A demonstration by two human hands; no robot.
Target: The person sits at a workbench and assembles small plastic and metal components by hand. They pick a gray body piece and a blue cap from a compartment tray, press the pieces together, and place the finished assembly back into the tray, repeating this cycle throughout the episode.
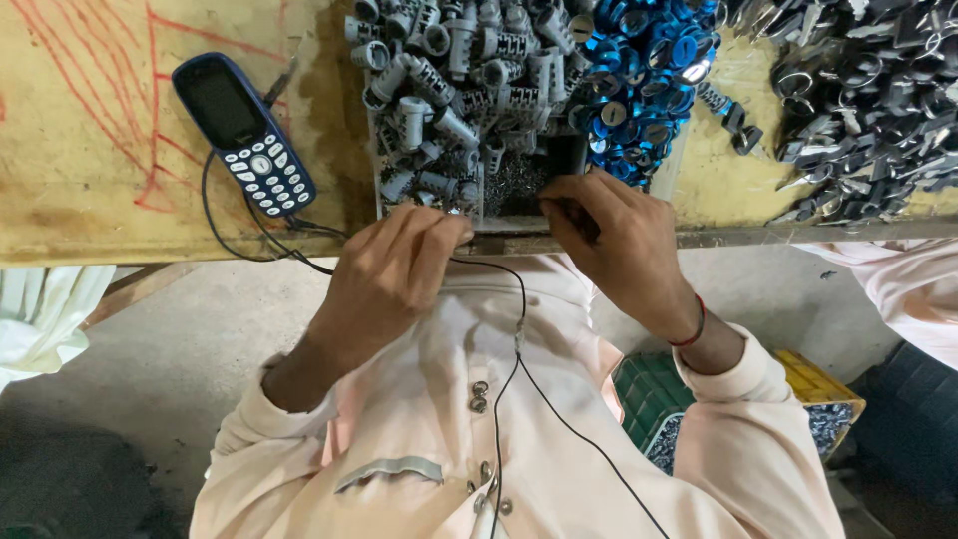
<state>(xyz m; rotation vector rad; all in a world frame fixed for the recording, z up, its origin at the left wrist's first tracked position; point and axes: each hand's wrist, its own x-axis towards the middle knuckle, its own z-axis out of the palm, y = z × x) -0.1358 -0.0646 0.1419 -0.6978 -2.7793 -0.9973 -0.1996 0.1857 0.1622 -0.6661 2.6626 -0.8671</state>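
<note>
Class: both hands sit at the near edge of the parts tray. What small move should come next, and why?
Probably the right hand lifts a piece from the tray: its fingertips already dip among the small dark bits there, while the left hand waits, curled at the edge beside the grey cylinders.

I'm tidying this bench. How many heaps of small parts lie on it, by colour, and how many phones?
Grey cylinder heap: 1
Blue ring heap: 1
Dark metal parts heap: 1
Blue phone: 1
Total: 4
</note>
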